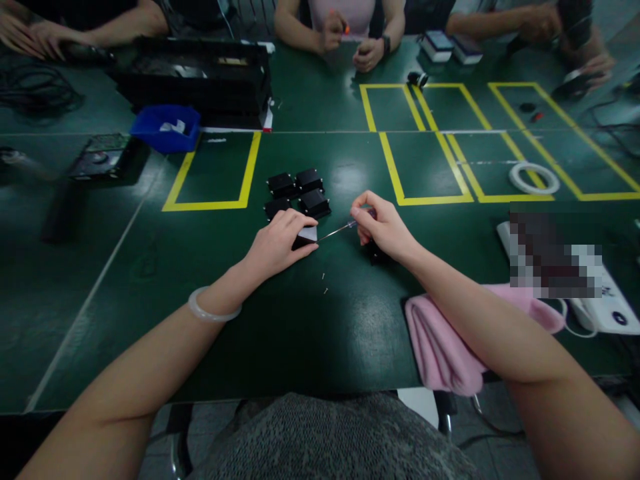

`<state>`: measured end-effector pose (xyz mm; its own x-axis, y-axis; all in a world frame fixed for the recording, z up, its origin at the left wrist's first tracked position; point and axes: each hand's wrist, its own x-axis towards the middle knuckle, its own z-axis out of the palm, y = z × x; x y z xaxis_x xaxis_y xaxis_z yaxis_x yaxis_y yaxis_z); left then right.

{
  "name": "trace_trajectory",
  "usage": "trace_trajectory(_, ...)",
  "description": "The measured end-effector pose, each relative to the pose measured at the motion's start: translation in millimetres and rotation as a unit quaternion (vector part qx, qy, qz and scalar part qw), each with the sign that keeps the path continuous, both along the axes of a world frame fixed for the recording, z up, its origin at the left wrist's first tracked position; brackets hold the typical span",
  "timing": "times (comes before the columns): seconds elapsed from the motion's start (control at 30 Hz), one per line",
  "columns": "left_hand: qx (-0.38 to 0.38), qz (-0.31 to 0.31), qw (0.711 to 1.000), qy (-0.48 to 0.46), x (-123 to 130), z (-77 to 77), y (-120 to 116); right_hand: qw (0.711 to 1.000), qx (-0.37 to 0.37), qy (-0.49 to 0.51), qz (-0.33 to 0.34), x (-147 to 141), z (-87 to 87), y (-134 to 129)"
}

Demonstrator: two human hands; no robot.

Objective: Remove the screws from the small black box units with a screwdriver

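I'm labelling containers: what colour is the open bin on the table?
The bin is blue, best seen in the head view.

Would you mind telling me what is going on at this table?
A person's left hand holds a small dark piece with a pale face, while the right hand holds a screwdriver with its tip at that piece's edge. Four black blocks sit clustered just beyond the left hand. Two tiny pieces, probably screws, lie on the green table nearer the person.

Head view, facing forward and down
Set above and behind the left hand (277,241) and right hand (383,225), well back from both.
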<state>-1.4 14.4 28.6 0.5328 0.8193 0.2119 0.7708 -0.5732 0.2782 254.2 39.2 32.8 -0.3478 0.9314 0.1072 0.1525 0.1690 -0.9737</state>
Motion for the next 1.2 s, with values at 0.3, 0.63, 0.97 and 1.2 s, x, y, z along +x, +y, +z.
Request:
trace_trajectory(0.3, -0.002, -0.004, 1.000, 0.000, -0.1, 0.4, 0.0, 1.000, -0.001, 0.007, 0.008, 1.2, 0.6, -0.8)
trace_trajectory(0.63, -0.007, -0.005, 1.000, 0.006, 0.5, 2.2, -0.1, 1.000, -0.001, 0.006, -0.001, 1.3, -1.6, -0.8)
trace_trajectory(0.97, 0.012, -0.008, 1.000, 0.010, -0.5, -1.6, 0.7, 1.000, 0.012, -0.003, 0.003, 1.1, -2.3, 0.8)
trace_trajectory(1.2, 0.005, -0.008, 1.000, 0.006, -0.5, -0.8, 0.9, 1.000, 0.018, -0.006, 0.004, 1.8, -3.1, 0.7)
